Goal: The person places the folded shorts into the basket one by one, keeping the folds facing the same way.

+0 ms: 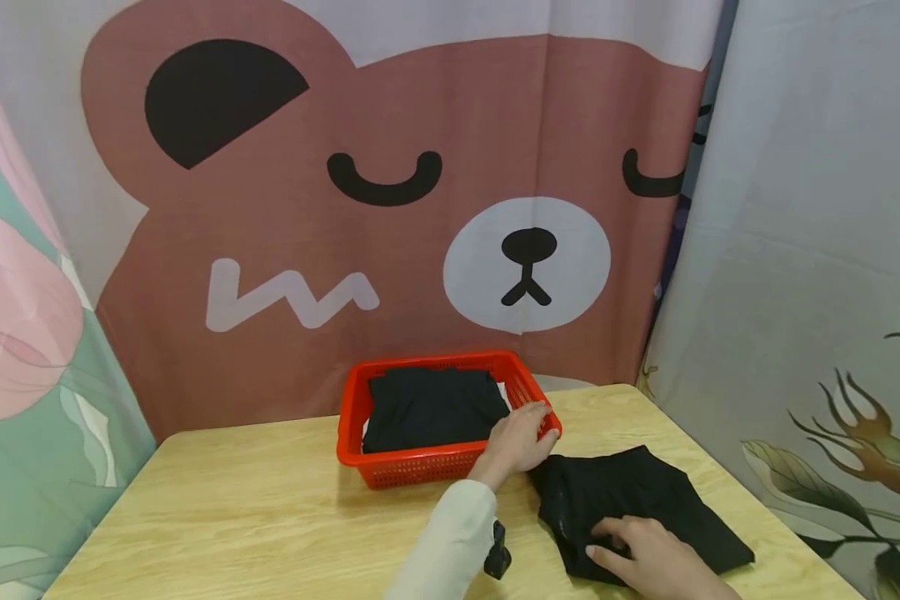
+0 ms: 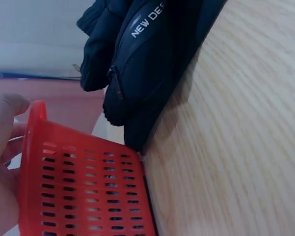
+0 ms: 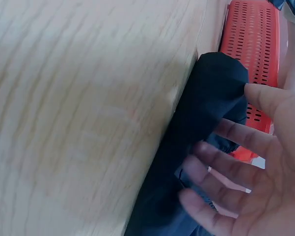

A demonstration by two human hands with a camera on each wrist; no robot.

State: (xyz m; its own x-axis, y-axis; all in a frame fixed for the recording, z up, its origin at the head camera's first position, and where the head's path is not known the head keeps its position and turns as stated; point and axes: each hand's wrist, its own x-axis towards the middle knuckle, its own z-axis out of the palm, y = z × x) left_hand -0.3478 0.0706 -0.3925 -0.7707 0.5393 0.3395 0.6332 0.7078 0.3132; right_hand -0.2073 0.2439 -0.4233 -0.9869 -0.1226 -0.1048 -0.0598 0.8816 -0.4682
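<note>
A red plastic basket (image 1: 450, 457) stands near the back of the table with a folded black cloth item (image 1: 431, 408) inside it. My left hand (image 1: 517, 442) grips the basket's rim at the front right corner. To the right lies a folded black garment (image 1: 667, 492) that shows a zip and white lettering in the left wrist view. My right hand (image 1: 645, 554) rests on this garment's near edge. In the right wrist view, the fingers of the right hand (image 3: 235, 162) are spread and loosely bent against the dark fabric.
The wooden table (image 1: 255, 517) runs back to a hanging bear-print curtain (image 1: 390, 250). A pale curtain (image 1: 795, 208) hangs along the right side, and a green-and-pink one (image 1: 22, 333) along the left. White cloth (image 1: 503, 392) peeks out inside the basket.
</note>
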